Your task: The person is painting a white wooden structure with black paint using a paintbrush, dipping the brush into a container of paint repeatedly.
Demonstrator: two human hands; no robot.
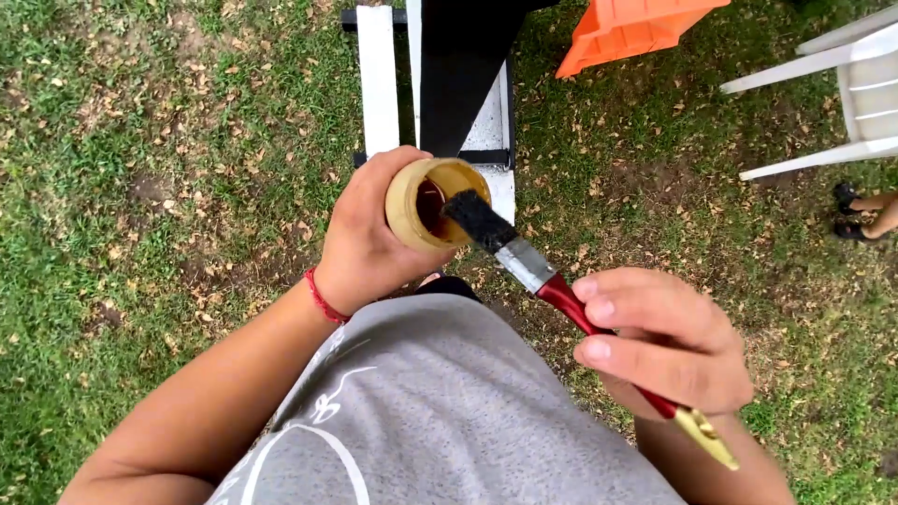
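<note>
My left hand (360, 243) grips a small round tan container (426, 201), tilted so its open mouth faces me, with dark liquid inside. My right hand (664, 341) holds a paintbrush (552, 285) by its red handle. The brush has a silver ferrule and dark, wet bristles. The bristle tip rests at the container's rim. A red string bracelet circles my left wrist. Both hands are held above my grey shirt.
A wooden frame (379, 79), partly white and partly painted black, stands on the grass ahead. An orange plastic crate (627, 28) lies at the top right. White plastic chair legs (814, 65) and another person's sandalled feet (861, 210) are at the right edge.
</note>
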